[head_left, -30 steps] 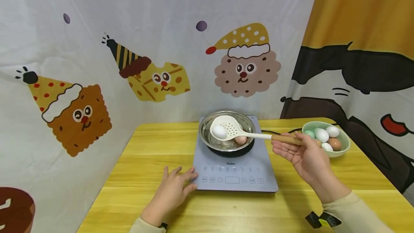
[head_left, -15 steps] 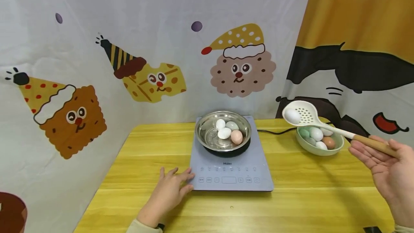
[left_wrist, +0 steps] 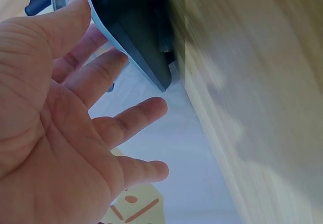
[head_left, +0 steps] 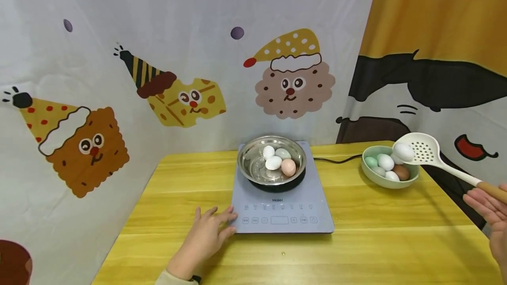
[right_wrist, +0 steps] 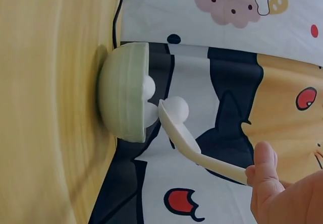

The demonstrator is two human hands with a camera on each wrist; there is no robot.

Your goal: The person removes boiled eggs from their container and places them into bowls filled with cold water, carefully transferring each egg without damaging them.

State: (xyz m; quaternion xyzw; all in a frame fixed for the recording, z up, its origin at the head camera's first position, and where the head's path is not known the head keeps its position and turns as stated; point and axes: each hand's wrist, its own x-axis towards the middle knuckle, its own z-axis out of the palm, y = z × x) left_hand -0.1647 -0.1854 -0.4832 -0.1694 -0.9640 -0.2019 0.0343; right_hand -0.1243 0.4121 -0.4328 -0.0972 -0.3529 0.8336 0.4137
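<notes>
My right hand [head_left: 491, 214], at the right edge of the head view, holds the wooden handle of a white skimmer [head_left: 424, 149]. A white egg [head_left: 403, 152] lies in its perforated head, over the right rim of a pale green bowl [head_left: 373, 178] containing several eggs. The right wrist view shows the skimmer [right_wrist: 181, 139] tilted down toward the bowl [right_wrist: 120, 95], with the thumb on top of the handle. My left hand [head_left: 203, 236] has its fingers spread, with fingertips at the left edge of a Haier induction cooker [head_left: 257, 198].
On the cooker sits a steel pan [head_left: 251, 175] with several eggs, white, greyish and brown. A black cable [head_left: 336, 161] runs from the cooker toward the bowl. Behind the wooden table [head_left: 182, 188] hangs a printed curtain [head_left: 190, 25].
My right hand has carried the skimmer with the egg from above the pan to the right, then lowered it to the bowl's rim. My left hand stays beside the cooker.
</notes>
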